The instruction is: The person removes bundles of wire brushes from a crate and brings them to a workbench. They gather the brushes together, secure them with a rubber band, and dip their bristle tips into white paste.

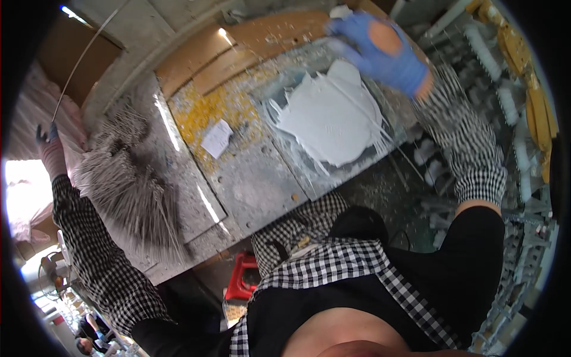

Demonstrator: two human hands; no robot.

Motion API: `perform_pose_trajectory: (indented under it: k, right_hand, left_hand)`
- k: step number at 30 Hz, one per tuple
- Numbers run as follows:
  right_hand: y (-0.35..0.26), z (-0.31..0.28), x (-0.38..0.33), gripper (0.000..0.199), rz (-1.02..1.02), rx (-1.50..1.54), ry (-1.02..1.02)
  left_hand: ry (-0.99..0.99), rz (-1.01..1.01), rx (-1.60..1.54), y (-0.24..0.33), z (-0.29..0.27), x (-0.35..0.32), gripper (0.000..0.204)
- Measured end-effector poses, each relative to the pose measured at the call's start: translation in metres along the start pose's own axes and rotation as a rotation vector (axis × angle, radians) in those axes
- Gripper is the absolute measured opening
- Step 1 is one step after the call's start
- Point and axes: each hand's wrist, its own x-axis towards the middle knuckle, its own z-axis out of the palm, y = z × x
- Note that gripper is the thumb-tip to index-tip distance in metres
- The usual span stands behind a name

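My left hand [50, 151], in a glove with dark fingers, is out at the far left. Its fingers are closed on the lower end of a thin rod [85, 52] that rises and curves toward the top. My right hand [383, 55], in a blue glove with a bare patch on its back, is over the far right of the workbench and smeared by motion. Just below it spreads a thick pool of white paste [330, 119] on a smeared flat plate [293, 168]. A small white lump [341, 11] shows beyond the right fingers; whether they touch it is unclear.
A large bundle of thin grey rods [134, 190] lies on the bench's left. Yellow bits [199, 116] and a paper scrap [217, 138] lie mid-bench. Metal parts with white, comb-like pieces [482, 52] crowd the right. A red stool [239, 276] stands below the bench.
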Motion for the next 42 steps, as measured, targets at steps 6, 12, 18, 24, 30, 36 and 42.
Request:
perform_pose_trajectory:
  k: [6, 12, 18, 24, 30, 36, 42]
  right_hand:
    - [-0.046, -0.010, -0.252, 0.032, 0.583, -0.234, -0.384]
    - [-0.031, 0.057, -0.370, 0.029, 0.896, 0.163, -0.352]
    - [-0.050, 0.066, -0.377, 0.020, 0.898, 0.339, -0.162]
    - [-0.078, 0.049, -0.370, 0.019, 1.053, 0.387, -0.144]
    - [-0.077, 0.074, -0.393, 0.022, 1.002, 0.407, -0.137]
    - [-0.089, 0.076, -0.381, 0.025, 1.083, 0.458, -0.198]
    - [-0.113, 0.085, -0.377, 0.021, 1.034, 0.521, -0.227]
  left_hand:
    - [-0.267, 0.381, -0.520, 0.252, -0.027, -0.288, 0.035]
    - [-0.506, 0.395, -0.486, 0.293, 0.023, -0.505, 0.030]
    - [-0.477, 0.350, -0.446, 0.294, 0.047, -0.537, 0.022]
    - [-0.452, 0.337, -0.471, 0.290, 0.059, -0.545, 0.021]
    - [-0.424, 0.334, -0.459, 0.290, 0.066, -0.550, 0.020]
    - [-0.433, 0.346, -0.456, 0.287, 0.071, -0.553, 0.020]
    - [-0.442, 0.339, -0.460, 0.285, 0.074, -0.559, 0.021]
